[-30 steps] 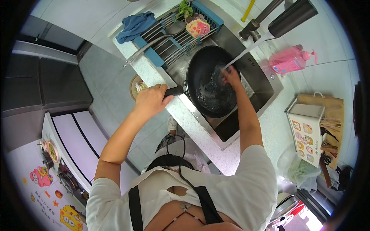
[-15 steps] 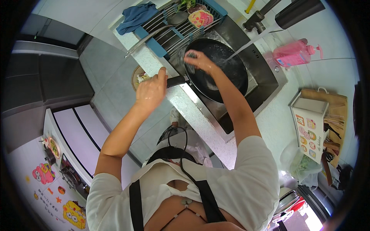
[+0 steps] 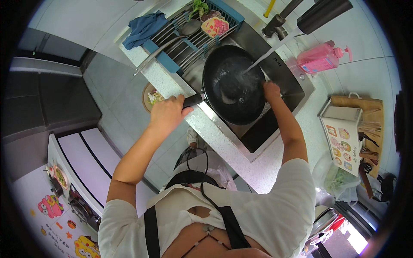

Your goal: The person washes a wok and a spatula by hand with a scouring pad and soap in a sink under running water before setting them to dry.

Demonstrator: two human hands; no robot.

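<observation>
A black frying pan [image 3: 230,101], wet inside, is held over the sink [image 3: 292,96]. My left hand [image 3: 167,112] is wrapped round its dark handle [image 3: 192,100], above the counter's front edge. My right hand [image 3: 272,91] is closed at the pan's right rim; what its fingers hold, if anything, is hidden. Water [image 3: 275,48] runs from the black faucet [image 3: 325,17] into the pan, and droplets and a wet sheen show on its dark bottom.
A drying rack [image 3: 170,64] spans the sink's left part, with a metal ladle [image 3: 189,28] and a pink patterned item [image 3: 215,27] on it. A blue cloth [image 3: 145,29] hangs at its corner. A pink pump bottle [image 3: 318,58] stands right of the sink.
My right hand has moved from inside the pan's left side to its right rim. The pan has shifted slightly left and toward me. My left hand still grips the handle.
</observation>
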